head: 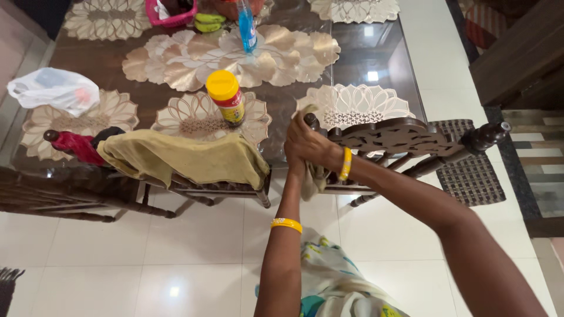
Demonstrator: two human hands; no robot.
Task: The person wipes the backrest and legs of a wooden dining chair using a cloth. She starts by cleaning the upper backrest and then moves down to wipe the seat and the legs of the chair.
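Where right hand covers chair post, fingers wrap cloth; left hand mostly hidden, grip unclear.

Two chairs, one jar, one spray bottle, two bangles.

Glossy white floor tiles mirror a ceiling light; a glass-topped dark table carries gold petal-shaped mats, with dark wooden furniture at the far right
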